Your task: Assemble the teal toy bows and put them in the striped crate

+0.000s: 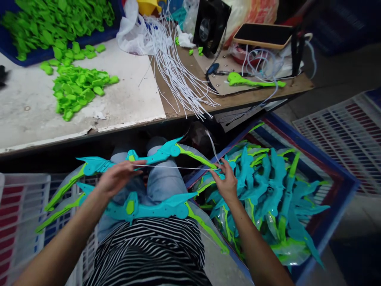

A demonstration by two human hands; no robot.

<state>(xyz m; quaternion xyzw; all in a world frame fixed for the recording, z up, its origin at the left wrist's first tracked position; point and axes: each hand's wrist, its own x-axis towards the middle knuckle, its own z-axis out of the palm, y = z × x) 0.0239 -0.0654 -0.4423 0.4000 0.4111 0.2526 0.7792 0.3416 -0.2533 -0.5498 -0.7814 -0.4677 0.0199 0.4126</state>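
Two teal-and-lime toy bows lie across my lap, one behind the other. The farther toy bow (162,154) has a thin white string (172,167) running taut along its near side between my hands. My left hand (116,177) pinches that string near the bow's middle, its fingers partly blurred. At the bow's right lime tip, my right hand (225,180) has its fingers closed on the tip and the string; a loose white end rises above them. The nearer toy bow (143,210) rests against my striped shirt, touched by neither hand's fingers.
At right, a blue crate (342,198) holds many similar bows. Cut white strings (181,75) hang over the table's edge. Small green parts (79,87) are heaped on the table (131,99), beside a black fan (210,26) and a phone (262,35). A slatted basket (24,198) stands left.
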